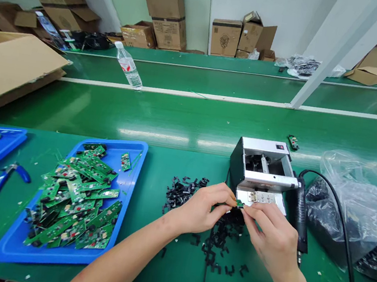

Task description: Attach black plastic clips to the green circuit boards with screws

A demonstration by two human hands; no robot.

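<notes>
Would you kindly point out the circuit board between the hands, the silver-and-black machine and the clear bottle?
Circuit board (239,204), head view: its exposed green part.
Silver-and-black machine (268,178), head view: its silver front bar.
Clear bottle (127,64), head view: its label.

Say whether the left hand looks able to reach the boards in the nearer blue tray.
Probably yes: the tray is open-topped and only low black parts lie between, though the left hand holds a small board.
</notes>
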